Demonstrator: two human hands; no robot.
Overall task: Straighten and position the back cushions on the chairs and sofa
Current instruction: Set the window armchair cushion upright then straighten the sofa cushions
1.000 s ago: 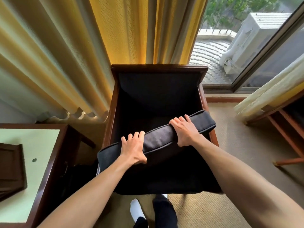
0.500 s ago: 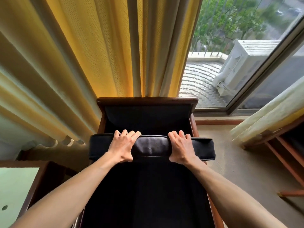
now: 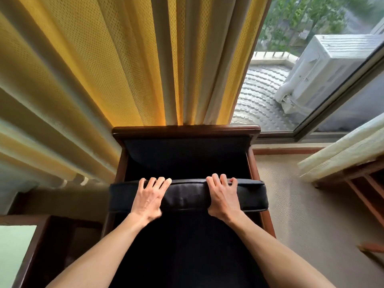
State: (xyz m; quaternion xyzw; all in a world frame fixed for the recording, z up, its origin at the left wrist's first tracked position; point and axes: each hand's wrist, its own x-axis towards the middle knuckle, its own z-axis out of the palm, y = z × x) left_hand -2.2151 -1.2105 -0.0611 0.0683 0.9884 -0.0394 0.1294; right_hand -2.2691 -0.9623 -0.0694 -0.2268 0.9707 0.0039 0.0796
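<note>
A dark wooden armchair (image 3: pixel 187 130) with black upholstery stands against the yellow curtain. A black cushion (image 3: pixel 187 197) is held level across the chair between its arms, its top edge facing me. My left hand (image 3: pixel 150 199) grips the cushion's top edge left of centre, fingers curled over it. My right hand (image 3: pixel 223 197) grips the same edge right of centre. The cushion's ends stick out slightly past both chair arms. The black seat below is mostly in shadow.
Yellow and cream curtains (image 3: pixel 124 69) hang right behind the chair. A window (image 3: pixel 311 69) at right shows an outdoor air-conditioner unit. A wooden table with a pale green top (image 3: pixel 14 250) stands at lower left. Another wooden frame (image 3: pixel 365 190) sits at right on beige carpet (image 3: pixel 301 215).
The cushion went from tilted, with its right end higher, to level and has been carried toward the chair back. The view has tipped upward and closer to the curtain.
</note>
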